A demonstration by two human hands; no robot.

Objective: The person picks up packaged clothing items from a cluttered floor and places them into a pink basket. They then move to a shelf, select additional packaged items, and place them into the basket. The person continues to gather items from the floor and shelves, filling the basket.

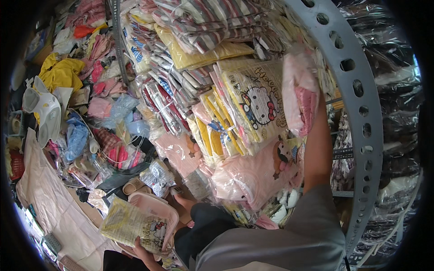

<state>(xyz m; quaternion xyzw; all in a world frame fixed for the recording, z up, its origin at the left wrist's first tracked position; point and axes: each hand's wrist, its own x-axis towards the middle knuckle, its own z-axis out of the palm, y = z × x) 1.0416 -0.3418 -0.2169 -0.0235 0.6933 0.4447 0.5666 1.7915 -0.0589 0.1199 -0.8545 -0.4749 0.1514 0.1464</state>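
Observation:
My left hand [143,254] is at the lower left, gripping the near edge of a yellow garment pack [131,226] in clear plastic with a cartoon cat print. The pack lies over a pink plastic basket [169,212]. On the right my right forearm [318,149] reaches up and away. A pink garment pack [300,97], smeared by motion, hides most of my right hand, which appears closed on it. Just left of it stands a cream cat-print garment pack [260,99], leaning on a bundle of yellow and white packs [217,131]. A pale pink garment pack [251,174] lies nearer me.
A grey perforated metal shelf post [358,88] curves down the right, with dark plastic-wrapped packs [393,135] beyond it. Striped packs [212,22] are piled at the back. Loose clothes, a yellow cloth [61,72] and a white plastic piece [47,110] clutter the left.

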